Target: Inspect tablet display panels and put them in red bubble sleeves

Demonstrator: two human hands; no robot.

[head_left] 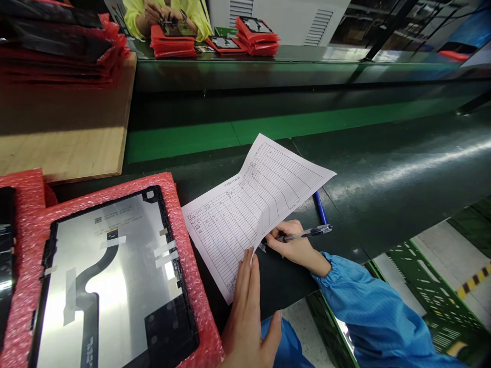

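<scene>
A printed form sheet (253, 204) with a grid of lines lies on the dark green bench. My right hand (293, 245) is closed around a pen (307, 233), its tip at the sheet's lower right edge. My left hand (247, 306) lies flat with fingers stretched out, pressing the sheet's bottom edge. A blue pen (320, 207) lies partly under the sheet's right corner. To the left, a tablet panel (111, 286) rests back side up on red bubble wrap (187, 271).
A wooden board (65, 138) with stacked red-wrapped panels (61, 46) stands at the back left. Across the green conveyor (307, 122), another person (164, 15) in yellow sleeves handles a panel among red stacks (257, 36). Green crates (422, 286) sit on the floor at the right.
</scene>
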